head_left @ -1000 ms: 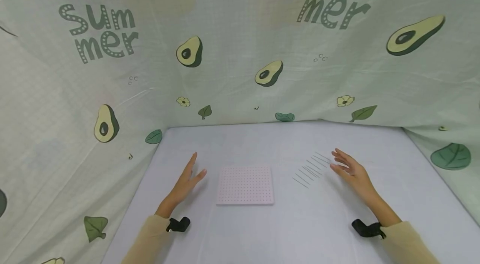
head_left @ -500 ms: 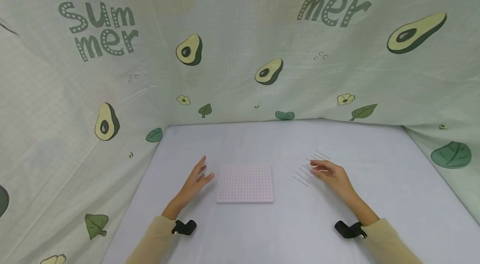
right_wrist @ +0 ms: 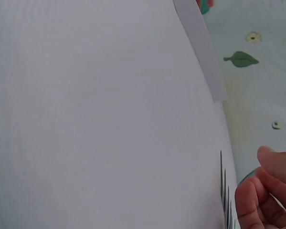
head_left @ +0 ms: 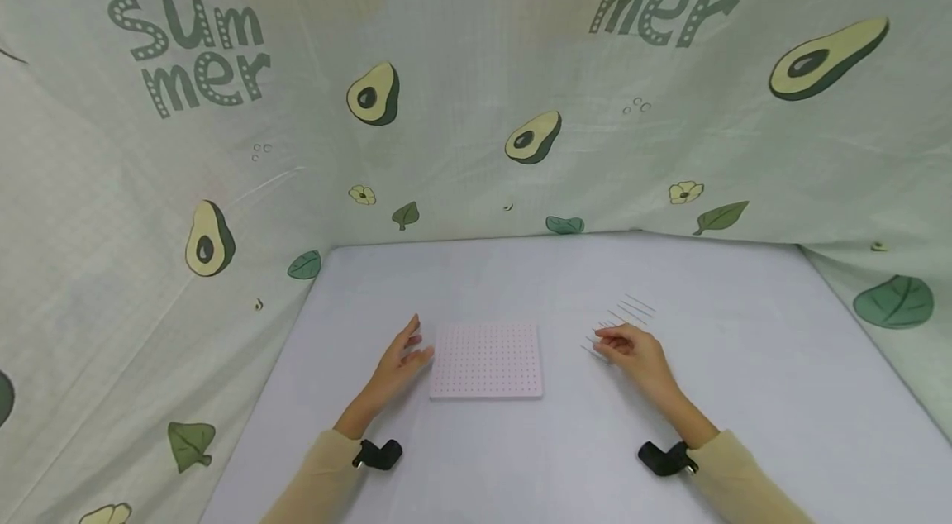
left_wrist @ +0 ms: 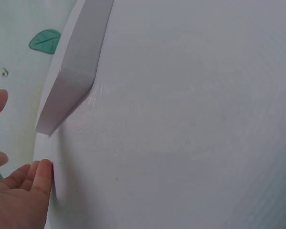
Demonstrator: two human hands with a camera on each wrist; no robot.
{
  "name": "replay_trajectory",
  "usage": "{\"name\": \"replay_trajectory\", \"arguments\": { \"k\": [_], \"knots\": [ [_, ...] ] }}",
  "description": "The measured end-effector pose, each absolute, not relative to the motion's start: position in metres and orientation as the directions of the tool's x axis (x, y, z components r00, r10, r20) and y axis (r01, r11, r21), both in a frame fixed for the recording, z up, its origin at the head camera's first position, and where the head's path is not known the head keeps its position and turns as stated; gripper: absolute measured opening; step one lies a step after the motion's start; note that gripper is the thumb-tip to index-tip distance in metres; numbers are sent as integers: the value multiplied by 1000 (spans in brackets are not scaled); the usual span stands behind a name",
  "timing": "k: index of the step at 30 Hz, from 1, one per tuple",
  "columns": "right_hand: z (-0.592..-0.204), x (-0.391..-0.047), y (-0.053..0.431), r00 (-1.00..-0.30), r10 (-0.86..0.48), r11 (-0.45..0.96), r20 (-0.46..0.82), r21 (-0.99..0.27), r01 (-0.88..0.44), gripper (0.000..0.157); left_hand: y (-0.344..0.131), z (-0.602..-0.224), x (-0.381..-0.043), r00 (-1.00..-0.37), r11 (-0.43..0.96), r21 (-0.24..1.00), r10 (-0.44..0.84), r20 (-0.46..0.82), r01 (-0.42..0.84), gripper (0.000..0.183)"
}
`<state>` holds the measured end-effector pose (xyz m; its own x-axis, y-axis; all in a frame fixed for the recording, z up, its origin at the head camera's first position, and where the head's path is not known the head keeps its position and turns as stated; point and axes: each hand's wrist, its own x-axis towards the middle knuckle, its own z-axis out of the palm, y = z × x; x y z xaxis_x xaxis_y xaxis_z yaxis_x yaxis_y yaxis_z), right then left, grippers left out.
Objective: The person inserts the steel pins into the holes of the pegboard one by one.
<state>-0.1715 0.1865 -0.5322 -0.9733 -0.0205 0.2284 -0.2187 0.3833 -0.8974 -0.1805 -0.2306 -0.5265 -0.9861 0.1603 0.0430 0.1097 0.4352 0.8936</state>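
Note:
A pale pink board point(head_left: 487, 361) with rows of small holes lies flat in the middle of the table in the head view. My left hand point(head_left: 396, 371) is beside its left edge, fingers loosely extended; the left wrist view has those fingertips point(left_wrist: 43, 174) near the board's corner point(left_wrist: 76, 62). To the board's right, several thin dark wire-like sticks point(head_left: 635, 307) lie side by side on a slant. Over the nearer sticks hovers my right hand point(head_left: 635, 359), hiding parts of them. Its fingers point(right_wrist: 248, 198) are loosely bent beside the sticks point(right_wrist: 225, 191), with nothing visibly held.
White cloth covers the table point(head_left: 491, 458). Behind it and at the sides hangs a pale green curtain point(head_left: 461, 36) printed with avocados and leaves. A small black camera point(head_left: 379, 454) sits on the left wrist and another black camera point(head_left: 664, 459) on the right.
My right hand has moved left and nearer, from the far right of the sticks to above them. My left hand has shifted right, closer to the board.

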Motion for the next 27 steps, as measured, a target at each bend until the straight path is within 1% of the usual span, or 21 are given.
{"name": "replay_trajectory", "arguments": {
  "k": [11, 15, 19, 22, 27],
  "knots": [
    [-535, -172, 178, -979, 29, 517, 200, -841, -157, 18, -230, -527, -178, -981, 406, 904, 183, 61, 132, 72],
    [-538, -171, 177, -978, 34, 534, 207, -831, -158, 15, -229, -532, -177, -975, 398, 900, 198, 104, 177, 69],
    [-539, -169, 175, -975, 30, 537, 219, -826, -169, 13, -226, -535, -177, -970, 444, 871, 205, 131, 211, 66],
    [-540, -168, 173, -975, 35, 547, 219, -821, -165, 13, -223, -534, -175, -970, 480, 851, 208, 124, 212, 64],
    [-541, -166, 172, -970, 32, 565, 240, -805, -180, 11, -219, -534, -172, -972, 489, 849, 210, 109, 201, 62]
  ]
}}
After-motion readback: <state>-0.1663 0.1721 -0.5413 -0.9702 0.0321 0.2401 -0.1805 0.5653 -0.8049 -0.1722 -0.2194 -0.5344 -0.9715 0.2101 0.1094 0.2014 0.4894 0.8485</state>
